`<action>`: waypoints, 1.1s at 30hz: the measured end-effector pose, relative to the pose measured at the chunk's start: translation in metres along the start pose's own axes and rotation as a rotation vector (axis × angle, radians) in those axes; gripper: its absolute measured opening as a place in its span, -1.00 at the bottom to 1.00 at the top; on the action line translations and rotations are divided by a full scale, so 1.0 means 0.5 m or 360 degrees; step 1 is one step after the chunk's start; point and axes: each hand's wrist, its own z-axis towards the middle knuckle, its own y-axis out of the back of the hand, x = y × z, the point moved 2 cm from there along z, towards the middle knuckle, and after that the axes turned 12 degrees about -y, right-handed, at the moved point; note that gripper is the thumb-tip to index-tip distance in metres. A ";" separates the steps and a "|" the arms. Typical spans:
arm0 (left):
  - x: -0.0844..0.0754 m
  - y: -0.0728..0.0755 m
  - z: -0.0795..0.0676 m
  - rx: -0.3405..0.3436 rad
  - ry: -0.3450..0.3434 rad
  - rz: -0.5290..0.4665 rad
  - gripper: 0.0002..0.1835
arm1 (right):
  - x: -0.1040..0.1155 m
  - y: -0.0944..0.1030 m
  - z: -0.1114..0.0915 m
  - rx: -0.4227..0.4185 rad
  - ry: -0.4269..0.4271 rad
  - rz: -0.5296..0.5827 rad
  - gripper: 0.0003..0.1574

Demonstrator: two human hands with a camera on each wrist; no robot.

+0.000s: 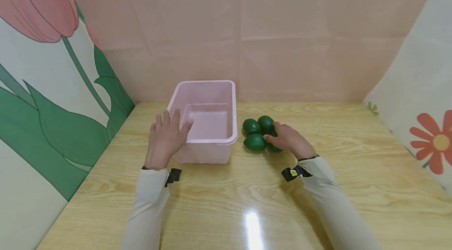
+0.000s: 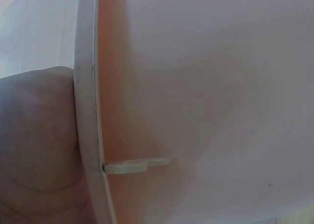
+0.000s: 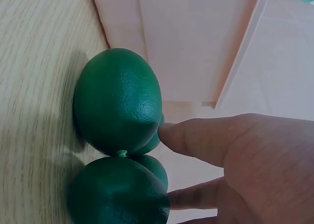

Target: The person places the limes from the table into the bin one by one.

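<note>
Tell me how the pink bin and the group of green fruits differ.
Colour and shape: the bin is pale pink and boxy with an open top, while the green fruits are dark, rounded and glossy.
Size: the bin is far larger than any one of the fruits.
Hands: the left hand is at the bin's rim; the right hand is at the fruits.
Both rest on the wooden table.

Green fruits (image 1: pixel 255 142): qty 4. Pink tub (image 1: pixel 203 152): 1. L hand (image 1: pixel 164 140): 1; R hand (image 1: pixel 287 138): 1, i.e. 2 tot. Sleeves (image 1: pixel 144 210): 2, one per arm. Black wrist cams (image 1: pixel 174 175): 2, ditto. Desk (image 1: pixel 212 210): 1, w/ 1 glare streak (image 1: pixel 253 228). Lg. printed tulip (image 1: pixel 39 2), L side: 1. Red printed flower (image 1: pixel 441 142), R side: 1.
</note>
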 end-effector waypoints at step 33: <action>0.005 -0.002 0.003 0.0116 0.0047 -0.0062 -0.21 | 0.000 0.000 0.004 -0.0061 0.0043 0.0022 -0.18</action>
